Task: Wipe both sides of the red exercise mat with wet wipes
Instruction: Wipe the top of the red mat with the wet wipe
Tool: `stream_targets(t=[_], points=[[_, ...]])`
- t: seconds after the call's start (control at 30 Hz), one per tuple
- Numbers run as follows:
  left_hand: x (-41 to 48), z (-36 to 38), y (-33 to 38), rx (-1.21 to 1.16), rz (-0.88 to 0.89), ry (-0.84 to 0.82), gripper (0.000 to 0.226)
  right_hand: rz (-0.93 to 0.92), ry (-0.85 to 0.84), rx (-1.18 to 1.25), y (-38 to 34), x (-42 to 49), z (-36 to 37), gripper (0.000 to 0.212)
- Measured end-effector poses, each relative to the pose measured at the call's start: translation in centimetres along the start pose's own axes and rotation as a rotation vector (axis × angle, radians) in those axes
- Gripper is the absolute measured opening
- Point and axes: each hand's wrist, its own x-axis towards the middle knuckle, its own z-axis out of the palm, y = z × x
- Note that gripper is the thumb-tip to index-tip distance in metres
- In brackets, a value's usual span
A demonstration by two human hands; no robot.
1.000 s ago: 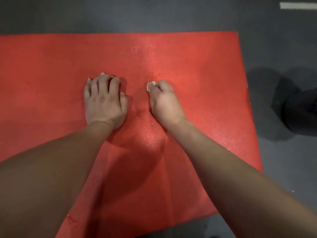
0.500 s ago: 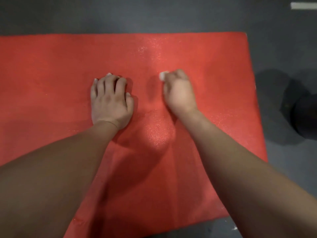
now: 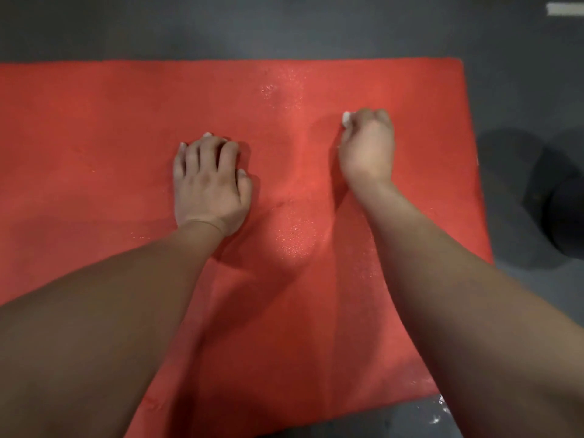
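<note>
The red exercise mat [image 3: 94, 121] lies flat on a dark floor and fills most of the view; its right end and far edge show. My left hand [image 3: 208, 181] rests palm down on the mat near the middle, fingers slightly bent. My right hand [image 3: 368, 147] is curled round a small white wet wipe [image 3: 347, 117] and presses it on the mat to the right. Only a corner of the wipe shows past the fingers. Wet sheen glistens on the mat between the hands.
Grey floor [image 3: 284, 26] surrounds the mat. A dark rounded object [image 3: 565, 210] sits on the floor just past the mat's right end. A white strip [image 3: 565, 8] lies at the far right corner. Small wet spots shine on the floor near the mat's near right corner.
My right hand with the wipe has slid to the right and farther away across the mat. My left hand has stayed pressed in the same spot.
</note>
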Motion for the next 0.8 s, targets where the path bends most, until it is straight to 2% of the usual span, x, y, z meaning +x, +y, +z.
stream_targets(t=[0.03, 0.07, 0.13, 0.17, 0.2, 0.27, 0.33, 0.4, 0.43, 0.5, 0.6, 0.67, 0.73, 0.8], points=[[0.0, 0.0, 0.1, -0.006, -0.001, -0.002, 0.04, -0.007, 0.024, -0.002, -0.1, -0.3, -0.1, 0.02], [0.1, -0.1, 0.1, -0.014, -0.002, -0.005, 0.04, -0.095, -0.002, 0.012, -0.7, -0.9, -0.1, 0.018], [0.1, -0.1, 0.1, -0.024, -0.004, -0.012, 0.041, -0.407, -0.176, 0.05, -1.1, -2.6, 0.4, 0.016], [0.1, -0.2, 0.0, -0.026, -0.004, -0.015, 0.041, -0.522, -0.25, 0.047, -0.6, -2.8, 0.3, 0.015], [0.1, -0.2, 0.0, -0.026, -0.005, -0.015, 0.041, -0.563, -0.272, 0.031, 0.2, -2.2, -0.1, 0.013], [0.1, -0.2, 0.1, -0.025, -0.001, -0.014, 0.041, -0.457, -0.142, -0.046, 3.0, -0.2, -1.2, 0.013], [0.0, -0.2, 0.1, -0.024, 0.0, -0.014, 0.041, -0.155, 0.016, -0.11, 6.0, 1.5, -2.6, 0.016], [0.0, -0.2, 0.2, -0.02, -0.003, -0.014, 0.041, 0.088, 0.075, -0.108, 6.3, 1.7, -2.9, 0.023], [0.0, -0.3, 0.2, -0.018, -0.004, -0.014, 0.041, 0.087, 0.082, -0.095, 5.2, 1.4, -2.4, 0.023], [0.0, -0.3, 0.2, -0.021, -0.005, -0.011, 0.041, -0.117, 0.046, -0.053, 2.0, 0.3, -1.0, 0.019], [0.0, -0.4, 0.2, -0.027, 0.0, 0.0, 0.041, -0.456, -0.233, 0.069, -2.1, -2.4, 0.8, 0.019], [0.0, -0.4, 0.2, -0.026, -0.003, 0.001, 0.042, -0.593, -0.305, 0.071, -2.1, -2.2, 0.8, 0.017], [0.0, -0.3, 0.1, -0.022, -0.005, -0.005, 0.042, -0.548, -0.254, -0.019, -0.1, 0.0, 0.2, 0.02], [-0.1, -0.2, 0.1, -0.016, 0.002, -0.008, 0.042, -0.332, -0.107, -0.113, 2.3, 2.6, -0.6, 0.028]])
